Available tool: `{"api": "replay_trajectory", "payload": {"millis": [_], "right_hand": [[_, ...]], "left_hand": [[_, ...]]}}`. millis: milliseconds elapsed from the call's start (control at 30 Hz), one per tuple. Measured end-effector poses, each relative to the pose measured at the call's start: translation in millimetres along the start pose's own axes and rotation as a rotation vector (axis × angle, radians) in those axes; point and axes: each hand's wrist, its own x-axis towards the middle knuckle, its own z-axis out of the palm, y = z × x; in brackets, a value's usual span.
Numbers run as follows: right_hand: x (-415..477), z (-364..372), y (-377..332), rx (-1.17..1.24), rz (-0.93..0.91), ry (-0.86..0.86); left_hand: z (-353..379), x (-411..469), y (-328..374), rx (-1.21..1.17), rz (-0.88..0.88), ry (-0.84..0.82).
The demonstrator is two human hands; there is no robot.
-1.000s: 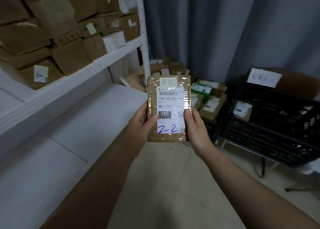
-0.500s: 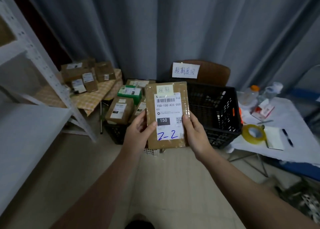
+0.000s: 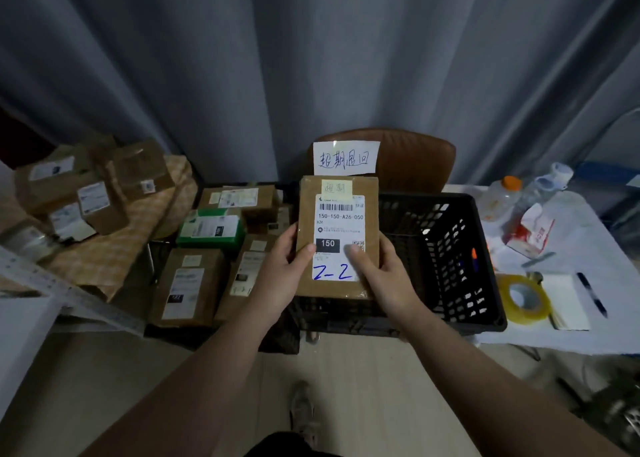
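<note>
A flat brown cardboard parcel (image 3: 337,197) is held upright in front of me, its white shipping label reading "150" and a blue handwritten "Z-2". My left hand (image 3: 280,269) grips its left edge with the thumb on the front. My right hand (image 3: 384,273) grips the right edge, thumb across the label's lower part. The parcel hangs over the left front corner of a black plastic crate (image 3: 450,249).
A brown chair back (image 3: 415,155) with a handwritten paper sign (image 3: 346,157) stands behind the crate. Several parcels (image 3: 207,228) lie at left, more on a checked cloth (image 3: 138,235). A white table (image 3: 571,318) at right holds a tape roll (image 3: 523,297), notepad, pen and bottles. A white shelf (image 3: 20,325) is at far left.
The view has swung right from the shelf to the crate and come closer to it. Both hands have kept hold of the parcel, which now sits over the crate's corner.
</note>
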Motion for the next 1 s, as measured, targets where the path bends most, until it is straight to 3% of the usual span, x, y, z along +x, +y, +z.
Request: {"api": "replay_trajectory", "payload": {"millis": [300,567,767,900,1000], "right_hand": [[101.7,-50.3,31.7,0.076,0.154,0.138],[164.3,-115.8,115.2,0.078,0.392,0.212],[214.1,-140.5,195.2,0.027,0.5,0.187],[225.1,-132.7,233.6,0.013,0.478,0.117],[215.0,-135.4,247.6,0.051,0.473,0.108]], "left_hand": [[45.8,119.3,-12.8,0.248,-0.106,-0.236],[115.8,188.1,-93.8,0.373,-0.324,-0.388],[124.2,224.2,-170.5,0.786,-0.293,-0.321],[104.4,242.6,-224.0,1.038,-0.342,-0.386],[102.8,244.0,-245.5,1.074,-0.291,-0.359]]}}
